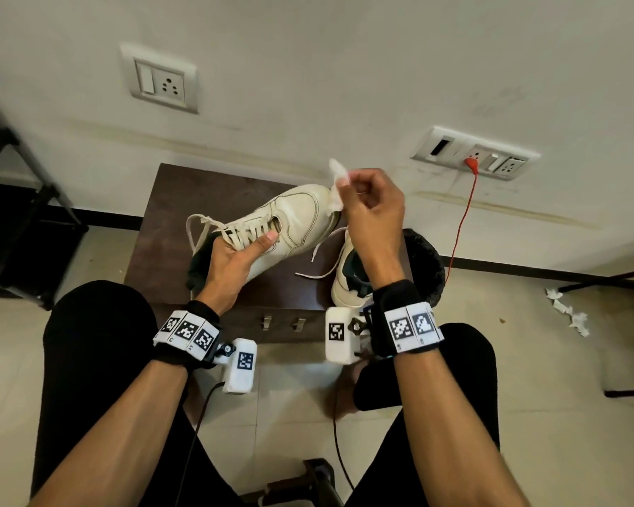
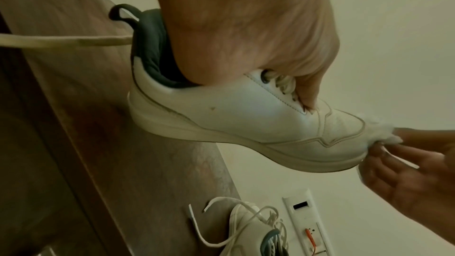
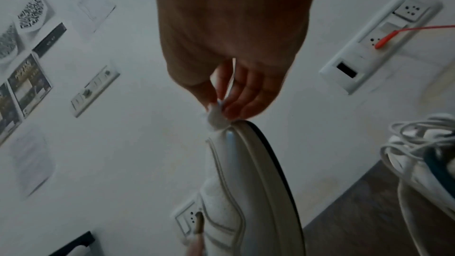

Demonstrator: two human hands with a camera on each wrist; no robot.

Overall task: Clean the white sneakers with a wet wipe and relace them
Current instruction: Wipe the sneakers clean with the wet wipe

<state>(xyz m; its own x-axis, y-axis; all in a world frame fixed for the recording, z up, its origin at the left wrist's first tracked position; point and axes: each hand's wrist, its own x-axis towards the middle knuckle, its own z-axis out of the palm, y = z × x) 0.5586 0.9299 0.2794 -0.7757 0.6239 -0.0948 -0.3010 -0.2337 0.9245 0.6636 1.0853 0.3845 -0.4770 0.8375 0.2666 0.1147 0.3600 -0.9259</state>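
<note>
- The left hand [image 1: 235,261] grips a white sneaker [image 1: 290,221] around its laced middle, thumb lying across the laces [image 1: 249,232] and the palm over the dark collar at the heel.
- This shoe is held tilted, heel down near the small brown table [image 1: 169,221] and toe raised away from the left wrist toward the wall.
- The right hand [image 1: 372,210] pinches a crumpled white wipe [image 1: 337,188] between thumb and fingertips; the other fingers are loosely curled.
- The wipe touches the toe tip of the held shoe, just ahead of the right fingers.
- A second sneaker [image 1: 348,283] stands on the table under the right wrist, its loose lace [image 1: 321,265] trailing across the tabletop toward the left hand.
- A black bin [image 1: 427,265] sits just right of the right forearm, beside the table.
- Beyond the right hand, an orange cable [image 1: 462,217] hangs from a wall socket [image 1: 476,155].
- Scraps of white paper [image 1: 568,312] lie on the floor, well out to the right.
</note>
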